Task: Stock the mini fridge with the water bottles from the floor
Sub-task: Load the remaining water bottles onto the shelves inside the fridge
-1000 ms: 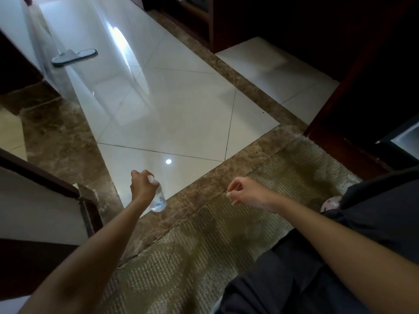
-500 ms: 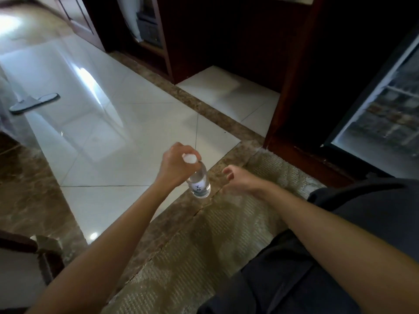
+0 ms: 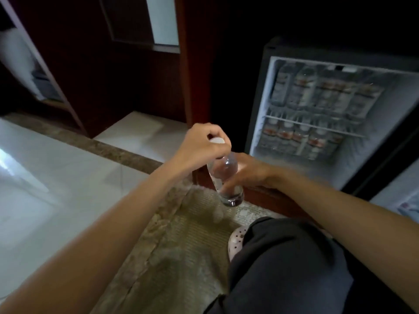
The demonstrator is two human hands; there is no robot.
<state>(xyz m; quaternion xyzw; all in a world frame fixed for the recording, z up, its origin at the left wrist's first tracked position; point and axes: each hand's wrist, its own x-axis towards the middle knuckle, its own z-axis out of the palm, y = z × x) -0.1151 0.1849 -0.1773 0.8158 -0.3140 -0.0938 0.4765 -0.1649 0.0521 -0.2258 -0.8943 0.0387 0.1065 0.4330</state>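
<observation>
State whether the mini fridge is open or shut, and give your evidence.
Open. The mini fridge shows its white interior, with a wire shelf and rows of stocked bottles in plain view behind no door.

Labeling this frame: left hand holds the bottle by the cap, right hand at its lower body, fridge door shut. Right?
Not quite: the fridge is open, not shut. The head view shows its lit interior with bottles on both shelves. The rest holds: the left hand grips the bottle at the cap, and the right hand is at its lower body.
</observation>
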